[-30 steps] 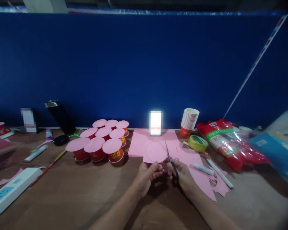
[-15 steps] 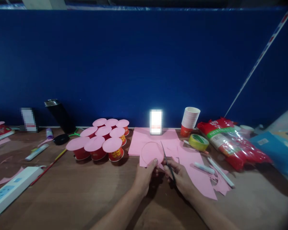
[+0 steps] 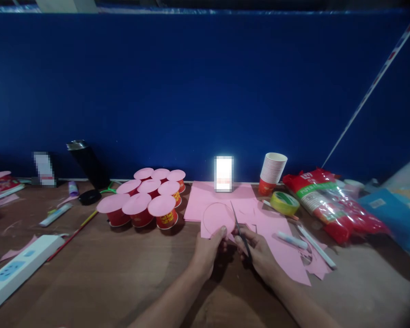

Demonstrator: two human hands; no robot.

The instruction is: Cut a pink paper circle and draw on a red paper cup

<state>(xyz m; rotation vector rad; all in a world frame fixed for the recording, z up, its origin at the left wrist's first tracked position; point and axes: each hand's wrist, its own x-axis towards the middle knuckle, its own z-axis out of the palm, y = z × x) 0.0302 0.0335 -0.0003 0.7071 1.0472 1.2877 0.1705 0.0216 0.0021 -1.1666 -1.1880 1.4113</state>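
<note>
Brown tabletop [image 3: 105, 282] under blue wall [image 3: 191, 91], head view. Pinching pink sheet [image 3: 218, 217] at its 6 o'clock edge with left hand [image 3: 207, 255]. Gripping scissors [image 3: 237, 225] in closed right hand [image 3: 259, 257], blades along sheet's 3 o'clock side. Capped red cups [image 3: 146, 205] at sheet's 9 o'clock.

Matt pink paper sheet [image 3: 218, 217]; dark metal scissors [image 3: 239, 230]; brown wood table [image 3: 99, 273]; glossy red plastic bag [image 3: 328, 202].
</note>
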